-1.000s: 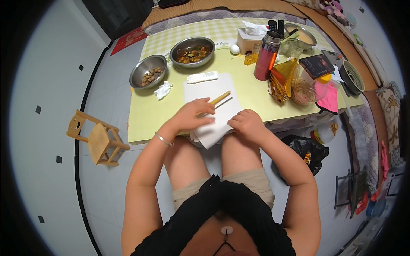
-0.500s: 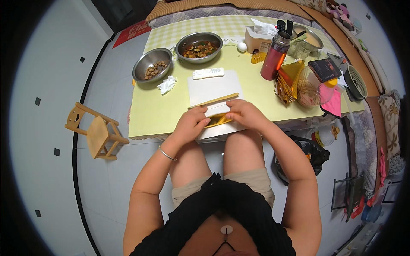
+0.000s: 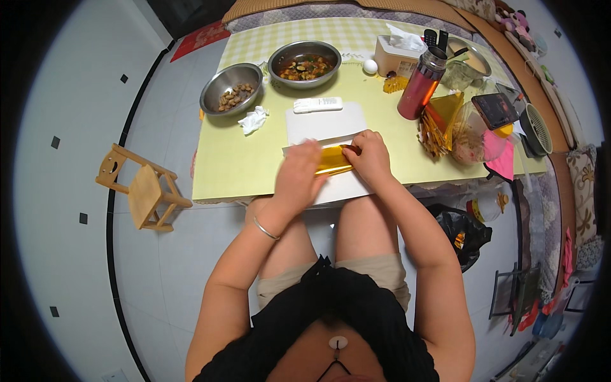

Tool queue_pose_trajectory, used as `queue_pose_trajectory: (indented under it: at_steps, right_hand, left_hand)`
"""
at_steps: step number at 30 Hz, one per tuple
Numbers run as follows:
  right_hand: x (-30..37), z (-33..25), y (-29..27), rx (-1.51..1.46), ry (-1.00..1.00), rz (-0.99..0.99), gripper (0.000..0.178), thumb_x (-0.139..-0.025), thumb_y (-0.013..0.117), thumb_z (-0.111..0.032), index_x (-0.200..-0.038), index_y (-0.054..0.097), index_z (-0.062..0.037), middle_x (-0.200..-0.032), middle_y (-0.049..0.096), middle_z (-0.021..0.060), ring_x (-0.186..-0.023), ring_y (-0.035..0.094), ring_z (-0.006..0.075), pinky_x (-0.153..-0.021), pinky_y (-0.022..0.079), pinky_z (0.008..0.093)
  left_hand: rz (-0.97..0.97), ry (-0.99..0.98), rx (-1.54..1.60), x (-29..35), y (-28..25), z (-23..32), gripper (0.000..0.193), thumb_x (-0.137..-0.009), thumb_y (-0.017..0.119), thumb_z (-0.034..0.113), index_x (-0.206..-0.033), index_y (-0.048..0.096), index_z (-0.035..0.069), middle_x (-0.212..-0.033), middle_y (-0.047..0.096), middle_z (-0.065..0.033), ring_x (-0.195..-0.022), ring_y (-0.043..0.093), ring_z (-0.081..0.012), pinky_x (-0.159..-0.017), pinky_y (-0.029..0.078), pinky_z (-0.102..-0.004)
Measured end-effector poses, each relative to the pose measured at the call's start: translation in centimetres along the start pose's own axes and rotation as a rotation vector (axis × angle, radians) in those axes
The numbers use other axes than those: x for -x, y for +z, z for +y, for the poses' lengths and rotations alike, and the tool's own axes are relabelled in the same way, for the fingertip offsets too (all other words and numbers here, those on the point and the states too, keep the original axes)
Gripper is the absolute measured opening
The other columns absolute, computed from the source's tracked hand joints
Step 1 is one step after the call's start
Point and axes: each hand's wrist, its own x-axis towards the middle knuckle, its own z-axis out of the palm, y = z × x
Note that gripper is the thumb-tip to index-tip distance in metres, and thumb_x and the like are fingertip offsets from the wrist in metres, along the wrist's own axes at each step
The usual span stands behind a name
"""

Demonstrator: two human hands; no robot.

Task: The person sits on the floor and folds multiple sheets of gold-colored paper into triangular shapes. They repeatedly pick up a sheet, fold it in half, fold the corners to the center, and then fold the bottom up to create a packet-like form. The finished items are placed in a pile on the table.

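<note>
A sheet of shiny gold foil paper (image 3: 335, 160) lies partly folded over on a white board (image 3: 326, 125) at the table's near edge. My right hand (image 3: 371, 159) grips the paper's right end, its fingers curled against a dark fold there. My left hand (image 3: 299, 173) is over the paper's left end, smeared by motion, so its fingers cannot be made out. It hides that end of the paper. Beyond both hands, a white oblong packet (image 3: 317, 105) rests at the far part of the board.
Two steel bowls stand at the far left, one with peanuts (image 3: 237, 95), one with food in sauce (image 3: 305, 66). Crumpled tissue (image 3: 254, 120) lies near them. To the right are a red thermos (image 3: 417, 91), folded gold papers (image 3: 438, 127), a clear tub (image 3: 469, 139) and a phone (image 3: 495, 110).
The paper has turned over so its gold face shows between my hands. My right hand has shifted slightly right and away from me. My left hand is now moving and blurred.
</note>
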Motion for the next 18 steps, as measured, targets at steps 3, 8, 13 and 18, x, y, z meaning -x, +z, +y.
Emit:
queue_pose_trajectory:
  at_steps: [3,8,13,18]
  right_hand:
    - [-0.1,0.1,0.2,0.005,-0.021,0.023,0.02,-0.077,0.08,-0.019,-0.079,0.069,-0.0014,-0.09,0.063,0.0143,-0.091,0.058,0.0331,-0.082,0.05,0.0418]
    - [-0.2,1.2,0.4,-0.007,-0.026,0.086,0.02,-0.081,0.077,-0.018,-0.082,0.068,-0.0007,-0.088,0.061,0.0161,-0.09,0.057,0.0352,-0.082,0.049,0.0433]
    - [-0.2,1.2,0.9,0.014,-0.01,0.108,0.019,-0.082,0.076,-0.016,-0.083,0.067,0.0003,-0.088,0.061,0.0167,-0.09,0.057,0.0357,-0.082,0.049,0.0438]
    - [-0.4,0.8,0.7,0.054,-0.013,0.093,0.019,-0.081,0.076,-0.015,-0.084,0.066,0.0015,-0.089,0.06,0.0169,-0.09,0.056,0.0361,-0.083,0.049,0.0435]
  left_hand:
    - [-0.374,-0.116,-0.074,0.9,0.5,2.7,0.09,-0.084,0.071,0.054,-0.143,0.046,-0.008,-0.149,0.045,-0.0276,-0.139,0.041,-0.0468,-0.116,0.029,-0.0576]
    - [-0.361,-0.134,-0.125,2.1,1.0,3.4,0.1,-0.083,0.064,0.065,-0.146,0.041,-0.009,-0.156,0.036,-0.0268,-0.145,0.031,-0.0468,-0.117,0.022,-0.0626]
    - [-0.4,-0.161,-0.15,1.5,0.9,3.1,0.099,-0.084,0.063,0.066,-0.147,0.04,-0.007,-0.157,0.036,-0.0265,-0.146,0.03,-0.0462,-0.117,0.021,-0.0635]
    - [-0.411,-0.171,-0.154,1.3,0.9,2.7,0.099,-0.084,0.062,0.068,-0.149,0.04,-0.005,-0.157,0.034,-0.0269,-0.148,0.028,-0.0464,-0.116,0.021,-0.0652]
